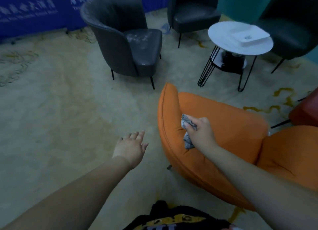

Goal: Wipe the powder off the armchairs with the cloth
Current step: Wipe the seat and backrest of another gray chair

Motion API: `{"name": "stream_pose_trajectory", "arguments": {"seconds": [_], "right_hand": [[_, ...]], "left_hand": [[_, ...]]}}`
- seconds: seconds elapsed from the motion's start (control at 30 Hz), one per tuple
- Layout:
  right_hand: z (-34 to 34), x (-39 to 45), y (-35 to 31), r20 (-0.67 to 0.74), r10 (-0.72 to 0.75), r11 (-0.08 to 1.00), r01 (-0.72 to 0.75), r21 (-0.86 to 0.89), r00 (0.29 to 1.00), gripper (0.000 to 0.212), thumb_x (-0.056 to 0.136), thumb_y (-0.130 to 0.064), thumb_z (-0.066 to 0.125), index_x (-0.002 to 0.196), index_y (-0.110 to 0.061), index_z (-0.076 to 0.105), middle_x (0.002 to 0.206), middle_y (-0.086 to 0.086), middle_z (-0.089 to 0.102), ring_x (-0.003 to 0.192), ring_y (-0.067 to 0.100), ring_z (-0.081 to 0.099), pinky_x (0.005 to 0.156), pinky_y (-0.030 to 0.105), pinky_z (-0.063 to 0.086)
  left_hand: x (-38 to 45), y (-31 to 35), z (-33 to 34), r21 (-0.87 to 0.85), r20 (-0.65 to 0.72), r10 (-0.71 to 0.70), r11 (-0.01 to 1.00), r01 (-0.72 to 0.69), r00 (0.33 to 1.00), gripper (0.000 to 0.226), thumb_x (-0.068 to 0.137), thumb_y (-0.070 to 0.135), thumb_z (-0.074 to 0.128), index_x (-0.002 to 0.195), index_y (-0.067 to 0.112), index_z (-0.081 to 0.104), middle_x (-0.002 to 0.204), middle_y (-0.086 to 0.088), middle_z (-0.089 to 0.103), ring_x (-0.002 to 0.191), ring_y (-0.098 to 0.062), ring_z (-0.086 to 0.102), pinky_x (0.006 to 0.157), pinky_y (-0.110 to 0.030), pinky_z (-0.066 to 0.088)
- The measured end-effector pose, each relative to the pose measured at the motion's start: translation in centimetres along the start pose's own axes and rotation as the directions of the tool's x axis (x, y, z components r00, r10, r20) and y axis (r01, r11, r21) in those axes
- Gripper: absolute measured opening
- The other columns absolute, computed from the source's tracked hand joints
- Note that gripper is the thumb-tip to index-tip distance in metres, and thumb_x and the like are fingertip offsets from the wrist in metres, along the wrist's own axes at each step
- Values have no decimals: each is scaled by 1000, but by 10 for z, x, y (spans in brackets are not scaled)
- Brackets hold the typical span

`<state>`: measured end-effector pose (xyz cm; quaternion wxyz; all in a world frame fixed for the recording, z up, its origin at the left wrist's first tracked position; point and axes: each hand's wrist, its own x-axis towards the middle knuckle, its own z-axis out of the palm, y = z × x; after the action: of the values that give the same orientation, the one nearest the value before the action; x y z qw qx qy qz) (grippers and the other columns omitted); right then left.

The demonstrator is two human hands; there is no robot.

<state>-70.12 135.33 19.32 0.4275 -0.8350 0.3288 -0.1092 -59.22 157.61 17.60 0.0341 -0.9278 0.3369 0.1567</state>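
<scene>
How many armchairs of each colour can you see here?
Orange armchair: 1
Grey armchair: 1, powder on its seat
Black armchair: 1
Dark green armchair: 1
Red armchair, only an edge showing: 1
Total: 5

Grey crumpled cloth (187,131) pressed against orange armchair (223,126) inner side; grey armchair (130,45) beyond, seat powder-streaked.
</scene>
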Motion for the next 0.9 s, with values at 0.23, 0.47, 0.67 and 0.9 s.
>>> {"name": "stream_pose_trajectory", "arguments": {"seconds": [0.23, 0.47, 0.67, 0.9], "right_hand": [[8, -15, -7, 54, -120, 990, 124, -65, 991, 36, 93, -20, 60, 129, -20, 60, 100, 1, 40, 84, 8, 44, 76, 10, 29], [42, -23, -29, 111, -158, 983, 166, -74, 981, 35, 91, -21, 63, 127, -20, 63, 102, 5, 43, 87, 11, 47, 81, 12, 31], [98, 3, -71, 105, -186, 978, 194, -73, 977, 35, 90, -17, 65, 125, -17, 64, 98, 6, 44, 90, 18, 52, 77, 12, 29], [174, 39, -127, 78, -134, 986, 140, -88, 988, 35, 91, -18, 64, 126, -15, 63, 101, 6, 43, 88, 15, 50, 76, 10, 27]], "left_hand": [[-30, 6, 3, 44, -18, -40, 998, 41, 999, 59, 100, 51, 21, 152, 24, 18, 153, 2, 33, 140, -21, 29, 110, -39, 29], [-44, -21, -9, 36, -46, -50, 998, 52, 998, 58, 101, 49, 21, 153, 24, 16, 155, 1, 29, 142, -22, 25, 114, -40, 23], [-31, -94, -16, 24, -32, -59, 998, 60, 998, 58, 101, 48, 22, 153, 24, 16, 156, 1, 28, 143, -22, 22, 115, -40, 21], [5, -195, -35, 35, -42, -40, 999, 41, 998, 57, 101, 48, 24, 152, 24, 18, 156, 2, 28, 142, -21, 24, 115, -40, 21]]}}
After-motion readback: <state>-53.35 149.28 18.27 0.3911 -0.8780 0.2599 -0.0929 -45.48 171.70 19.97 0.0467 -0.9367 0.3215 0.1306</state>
